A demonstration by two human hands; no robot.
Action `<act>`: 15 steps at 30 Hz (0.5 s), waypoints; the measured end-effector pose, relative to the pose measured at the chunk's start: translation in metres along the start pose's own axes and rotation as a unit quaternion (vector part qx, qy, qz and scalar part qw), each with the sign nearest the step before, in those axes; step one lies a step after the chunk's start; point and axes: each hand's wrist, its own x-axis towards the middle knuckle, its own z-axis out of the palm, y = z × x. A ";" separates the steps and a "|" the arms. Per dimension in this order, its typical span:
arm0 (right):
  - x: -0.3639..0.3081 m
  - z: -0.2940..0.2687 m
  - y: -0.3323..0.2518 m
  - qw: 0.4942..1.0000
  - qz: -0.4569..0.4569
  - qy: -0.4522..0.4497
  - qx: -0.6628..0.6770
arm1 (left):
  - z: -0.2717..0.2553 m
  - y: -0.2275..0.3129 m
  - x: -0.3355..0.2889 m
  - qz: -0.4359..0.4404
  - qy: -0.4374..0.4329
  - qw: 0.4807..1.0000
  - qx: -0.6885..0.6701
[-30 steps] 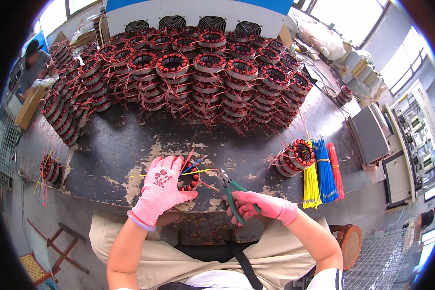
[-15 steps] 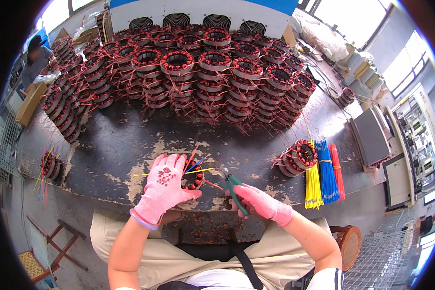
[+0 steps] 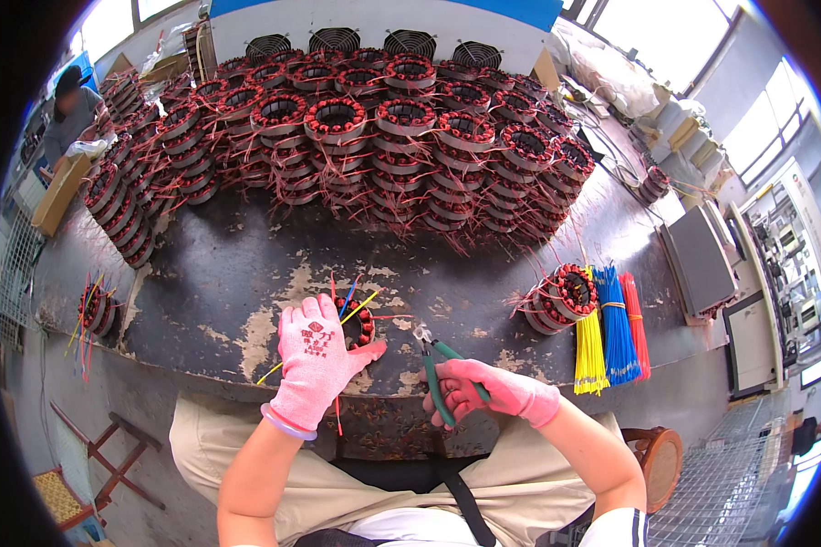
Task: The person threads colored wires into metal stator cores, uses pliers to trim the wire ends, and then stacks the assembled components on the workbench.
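My left hand (image 3: 317,363), in a pink glove, lies over a ring-shaped motor stator (image 3: 366,325) near the front edge of the bench. Its fingers hold the ring, and the thumb rests along the near rim. Red, blue and yellow wires (image 3: 359,306) fan out from the stator; one red lead (image 3: 392,317) points right. In my gloved right hand (image 3: 497,390) are green-handled wire cutters (image 3: 436,394). The handles are spread apart, and the metal jaws point away from me, just right of the red lead and apart from it.
Tall stacks of stators (image 3: 337,118) fill the back of the bench (image 3: 219,273). At right stand a short stator stack (image 3: 549,310) and yellow, blue and red wire bundles (image 3: 618,333). A wired stator pair (image 3: 98,310) sits at left. Another person (image 3: 68,118) is at far left.
The stator has turned under my left hand, and its wires now point more away from me. The cutters' handles have opened wider, and my right hand has dropped slightly nearer to me.
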 end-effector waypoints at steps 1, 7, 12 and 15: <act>0.001 0.001 -0.002 1.000 -0.003 -0.001 -0.002 | 0.001 -0.001 0.000 0.001 -0.003 1.000 -0.003; 0.009 0.004 -0.007 0.999 -0.025 0.026 -0.019 | 0.002 -0.002 0.000 0.001 -0.004 1.000 -0.008; 0.013 0.011 0.000 0.990 -0.088 0.074 -0.077 | 0.002 -0.002 -0.001 0.001 -0.009 1.000 -0.001; 0.014 0.014 0.003 0.984 -0.099 0.104 -0.105 | 0.001 -0.002 -0.002 0.000 -0.016 1.000 0.007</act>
